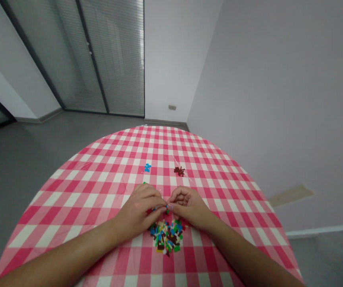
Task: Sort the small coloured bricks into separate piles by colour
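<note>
My left hand (143, 205) and my right hand (189, 205) meet above the table's middle, thumbs and forefingers pinched together. Between their fingertips is a tiny toy brick (167, 206), partly hidden; a bit of blue shows. Just below the fingers lies a pile of small mixed toy bricks (167, 237), in blue, green, brown, yellow, red and white. A few more pieces show under the left fingers. Beyond the left hand sits a small group of blue bricks (147, 167), and beyond the right a group of dark brown bricks (179, 171). A green piece (144, 183) peeks out behind the left knuckles.
A red and white checked cloth (99, 167) covers the round table. A white wall (279, 99) rises close on the right. Glass panels with blinds (114, 59) stand behind, past the grey floor (40, 159). A wall socket (172, 107) is low on the back wall.
</note>
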`<state>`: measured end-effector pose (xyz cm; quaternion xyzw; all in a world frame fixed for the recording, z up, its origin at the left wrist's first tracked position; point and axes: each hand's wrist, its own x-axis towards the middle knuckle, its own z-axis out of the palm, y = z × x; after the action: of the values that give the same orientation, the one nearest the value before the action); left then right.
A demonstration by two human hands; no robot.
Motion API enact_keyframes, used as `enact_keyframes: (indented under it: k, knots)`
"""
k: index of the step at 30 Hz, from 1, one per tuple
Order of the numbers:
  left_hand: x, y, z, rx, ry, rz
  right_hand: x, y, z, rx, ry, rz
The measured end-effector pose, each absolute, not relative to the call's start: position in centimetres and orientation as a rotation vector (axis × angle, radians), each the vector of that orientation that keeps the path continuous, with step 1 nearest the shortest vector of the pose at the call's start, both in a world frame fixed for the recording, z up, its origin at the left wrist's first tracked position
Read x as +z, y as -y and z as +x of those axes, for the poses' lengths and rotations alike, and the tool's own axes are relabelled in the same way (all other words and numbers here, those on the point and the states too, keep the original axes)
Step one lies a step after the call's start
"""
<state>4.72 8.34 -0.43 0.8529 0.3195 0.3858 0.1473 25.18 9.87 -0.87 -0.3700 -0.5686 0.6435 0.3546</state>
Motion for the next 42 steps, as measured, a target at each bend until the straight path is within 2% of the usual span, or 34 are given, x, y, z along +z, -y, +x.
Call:
enact_keyframes:
  k: [27,35,42]
  knots:
    - [-0.9,-8.8,4.4,1.033,-0.927,2.488,-1.4,-9.9,25.0,1.609,1.463,-1.011]
    - [-2.1,-13.9,-0.2,1.165,-1.547,2.222,-1.3,-10.6,25.2,1.471,1.362,-1.126]
    - [-2.9,-15.8,-1.8,0.856,-1.896,2.195,-1.2,-10.6,25.2,1.446,1.377,-1.145]
